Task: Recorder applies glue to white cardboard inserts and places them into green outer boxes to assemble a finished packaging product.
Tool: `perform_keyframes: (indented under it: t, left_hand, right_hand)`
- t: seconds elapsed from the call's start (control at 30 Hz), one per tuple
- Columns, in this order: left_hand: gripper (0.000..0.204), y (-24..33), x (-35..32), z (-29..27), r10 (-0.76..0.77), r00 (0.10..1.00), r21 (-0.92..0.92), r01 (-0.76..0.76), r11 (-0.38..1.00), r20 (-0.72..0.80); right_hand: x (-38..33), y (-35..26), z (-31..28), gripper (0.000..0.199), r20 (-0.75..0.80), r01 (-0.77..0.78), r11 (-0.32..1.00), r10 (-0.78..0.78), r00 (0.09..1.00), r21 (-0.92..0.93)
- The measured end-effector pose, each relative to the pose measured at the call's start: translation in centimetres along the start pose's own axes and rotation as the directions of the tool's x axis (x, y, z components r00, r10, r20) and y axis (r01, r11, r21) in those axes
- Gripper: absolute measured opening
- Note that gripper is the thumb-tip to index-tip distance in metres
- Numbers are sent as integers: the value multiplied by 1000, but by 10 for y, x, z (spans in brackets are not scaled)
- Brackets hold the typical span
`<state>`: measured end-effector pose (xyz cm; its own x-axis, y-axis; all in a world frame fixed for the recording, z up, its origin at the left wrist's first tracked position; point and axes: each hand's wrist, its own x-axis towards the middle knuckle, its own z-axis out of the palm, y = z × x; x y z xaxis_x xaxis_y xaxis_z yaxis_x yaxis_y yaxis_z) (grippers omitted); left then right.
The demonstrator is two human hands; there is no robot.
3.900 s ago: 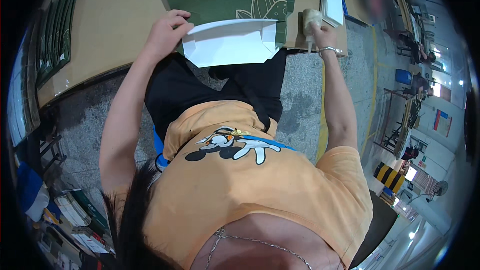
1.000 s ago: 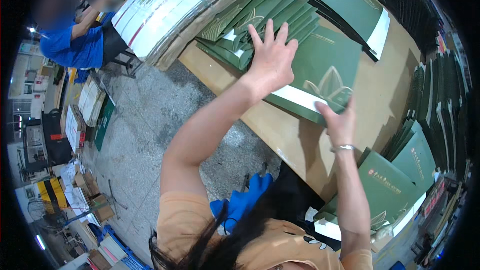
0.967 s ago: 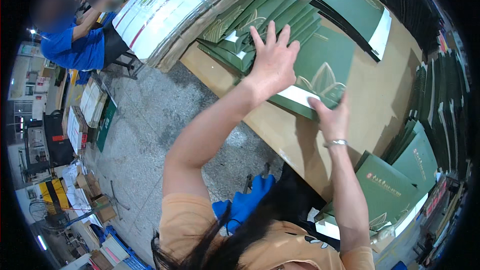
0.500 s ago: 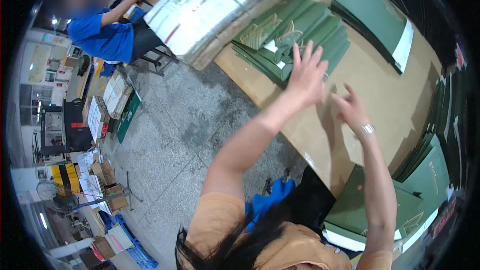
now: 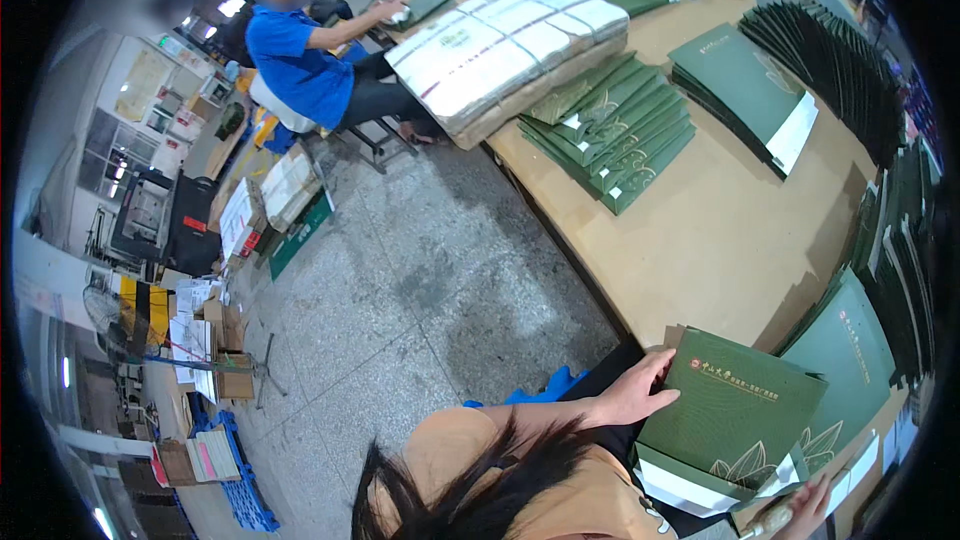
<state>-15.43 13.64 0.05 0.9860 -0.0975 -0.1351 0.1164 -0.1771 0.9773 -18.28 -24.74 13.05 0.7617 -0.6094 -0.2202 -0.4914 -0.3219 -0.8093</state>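
Note:
A dark green paper bag [image 5: 745, 410] with a gold leaf print lies flat at the near edge of the brown table [image 5: 700, 250], on top of another one showing a white inner edge. My left hand [image 5: 640, 392] grips its left corner, thumb on top. My right hand [image 5: 808, 512] is low at the picture's rim, half cut off, closed around a small pale tool [image 5: 770, 523] just right of the bag's lower corner.
A fanned stack of green bags [image 5: 610, 135], a wrapped bundle of white sheets [image 5: 505, 45] and more green stacks [image 5: 745, 90] lie further along the table. A person in blue [image 5: 300, 70] sits at the far end. Cardboard boxes [image 5: 215, 340] stand on the floor at left.
Both my arms have pulled back from a far reach over the table. My left hand now holds a green bag at the near edge, and my right hand has dropped to the lower rim.

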Motion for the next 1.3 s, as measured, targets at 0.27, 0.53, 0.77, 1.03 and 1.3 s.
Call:
perform_keyframes:
  t: [0.27, 0.53, 0.77, 1.03, 1.3]
  left_hand:
    - [59, -24, 0, 22, -118, 985, 42, 124, 991, -129]
    - [55, 43, 43, 60, 137, 974, -121, -160, 980, -181]
    - [46, 40, 97, 111, 354, 934, 231, -335, 913, -42]
    - [39, 51, 54, 83, 654, 753, 478, -602, 640, 72]
    - [43, 4, 56, 73, 505, 732, 364, -673, 645, 458]
  right_hand:
    - [-20, 144, 33, 42, 227, -84, 993, 64, 972, 78]
    - [-13, 153, 42, 50, 6, 101, 977, -104, 995, 187]
    - [6, 157, 46, 48, -118, 78, 965, -110, 987, -250]
    - [14, 180, 66, 51, -158, 71, 960, -117, 980, -272]
    - [21, 168, 67, 54, -150, 86, 933, -146, 978, -349]
